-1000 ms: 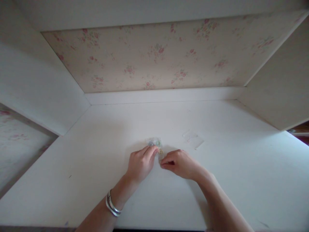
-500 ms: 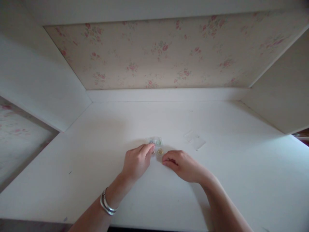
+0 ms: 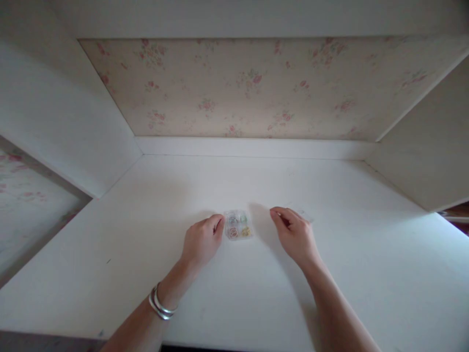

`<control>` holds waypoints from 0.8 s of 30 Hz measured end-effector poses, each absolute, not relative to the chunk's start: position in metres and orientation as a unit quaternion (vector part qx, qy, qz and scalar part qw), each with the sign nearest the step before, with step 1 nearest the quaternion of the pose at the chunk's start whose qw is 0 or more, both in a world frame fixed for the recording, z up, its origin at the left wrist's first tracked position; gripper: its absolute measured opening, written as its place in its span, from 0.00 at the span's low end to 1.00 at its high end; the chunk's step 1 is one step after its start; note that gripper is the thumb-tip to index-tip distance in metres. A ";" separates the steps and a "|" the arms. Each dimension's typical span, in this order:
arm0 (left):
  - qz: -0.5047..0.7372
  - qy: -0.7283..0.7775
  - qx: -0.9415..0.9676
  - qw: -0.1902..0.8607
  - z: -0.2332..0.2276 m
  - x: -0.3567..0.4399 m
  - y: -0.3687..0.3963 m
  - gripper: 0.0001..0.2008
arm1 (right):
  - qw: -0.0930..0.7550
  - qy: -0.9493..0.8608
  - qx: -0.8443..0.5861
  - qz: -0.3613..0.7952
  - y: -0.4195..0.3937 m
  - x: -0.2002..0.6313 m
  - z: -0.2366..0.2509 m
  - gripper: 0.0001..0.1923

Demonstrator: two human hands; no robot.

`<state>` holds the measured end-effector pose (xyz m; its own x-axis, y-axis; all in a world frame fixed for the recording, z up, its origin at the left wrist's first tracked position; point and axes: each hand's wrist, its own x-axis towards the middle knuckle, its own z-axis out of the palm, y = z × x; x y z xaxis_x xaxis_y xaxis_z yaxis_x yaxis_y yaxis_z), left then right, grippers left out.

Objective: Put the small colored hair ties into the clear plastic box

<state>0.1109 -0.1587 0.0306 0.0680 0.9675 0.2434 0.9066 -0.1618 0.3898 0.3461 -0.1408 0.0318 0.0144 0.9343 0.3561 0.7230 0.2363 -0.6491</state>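
a: left of centre, the left hand (image 3: pixel 201 240) is noted resting on the white desk surface (image 3: pixel 110 244), fingers loosely curled, nothing gripped; its fingertips (image 3: pixel 220 222) lie just beside the left edge of the clear compartment box (image 3: pixel 238 225). silver bangles (image 3: pixel 159 305) are seen at the wrist, lower left of centre.

b: and the box?

a: it is recorded at the centre of the frame, flat on the desk, uncovered; small coloured rings are seen in its compartments, count too small to tell.

b: what has changed?

a: half a second earlier both hands were closed in over the box, fingertips pinched at the rings. now the right hand (image 3: pixel 294 233) has been drawn away to the right of centre, half open and empty, fingers near a clear lid piece (image 3: pixel 302 213) partly hidden behind them. contact cannot be told.

b: meaning?

a: handling of the rings is judged finished for now; attention appears shifted to the lid. the floral back panel (image 3: pixel 256 88) fills the upper frame.
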 end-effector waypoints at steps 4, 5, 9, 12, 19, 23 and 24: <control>0.238 0.638 0.726 0.091 0.029 0.111 -0.159 0.14 | 0.269 -0.619 -0.738 0.006 -0.133 0.369 0.023 0.22; 0.242 0.634 0.728 0.098 0.028 0.111 -0.159 0.14 | 0.234 -0.614 -0.754 0.003 -0.132 0.373 0.021 0.28; 0.251 0.625 0.730 0.114 0.026 0.112 -0.160 0.13 | 0.164 -0.626 -0.762 0.041 -0.131 0.381 0.014 0.33; 0.254 0.620 0.733 0.113 0.026 0.112 -0.161 0.12 | 0.189 -0.625 -0.755 0.060 -0.130 0.380 0.015 0.29; 0.288 0.599 0.735 0.132 0.027 0.114 -0.162 0.11 | 0.494 -0.467 -0.637 0.365 -0.130 0.364 0.031 0.29; 0.311 0.584 0.735 0.149 0.028 0.115 -0.163 0.11 | 0.585 -0.281 -0.431 0.627 -0.132 0.356 0.042 0.21; 0.311 0.580 0.736 0.156 0.028 0.115 -0.162 0.11 | 0.580 -0.259 -0.409 0.654 -0.133 0.354 0.044 0.19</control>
